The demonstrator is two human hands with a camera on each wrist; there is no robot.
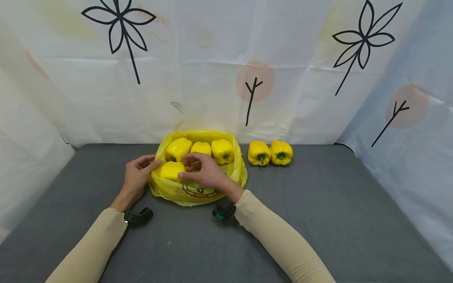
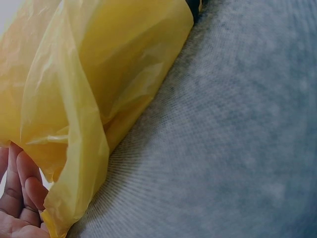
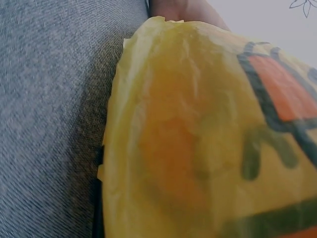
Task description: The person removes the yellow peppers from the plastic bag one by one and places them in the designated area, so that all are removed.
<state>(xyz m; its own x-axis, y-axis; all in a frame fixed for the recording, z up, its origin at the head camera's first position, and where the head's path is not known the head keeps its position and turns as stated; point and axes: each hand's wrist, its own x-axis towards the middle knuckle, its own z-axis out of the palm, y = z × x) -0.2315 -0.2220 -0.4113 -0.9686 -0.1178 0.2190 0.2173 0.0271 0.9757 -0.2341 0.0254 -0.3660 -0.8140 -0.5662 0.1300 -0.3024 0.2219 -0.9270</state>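
Observation:
A yellow plastic bag (image 1: 189, 198) with a printed design stands on the table, its mouth spread wide. Several yellow bell peppers (image 1: 223, 151) lie inside it. My left hand (image 1: 136, 175) pinches the bag's left rim, thumb over the edge and fingers outside; the left wrist view shows its fingers (image 2: 29, 186) beside the folded plastic. Over the bag's mouth, my right hand (image 1: 207, 171) has its fingers loosely bent and thumb apart, next to the front-left pepper (image 1: 172, 171). Whether its thumb touches that pepper is hard to tell. The right wrist view is mostly bag (image 3: 168, 124).
Two more yellow bell peppers (image 1: 270, 153) stand side by side to the right of the bag. Grey cloth covers the table (image 1: 318, 212). White printed curtains (image 1: 212, 47) hang behind and at both sides.

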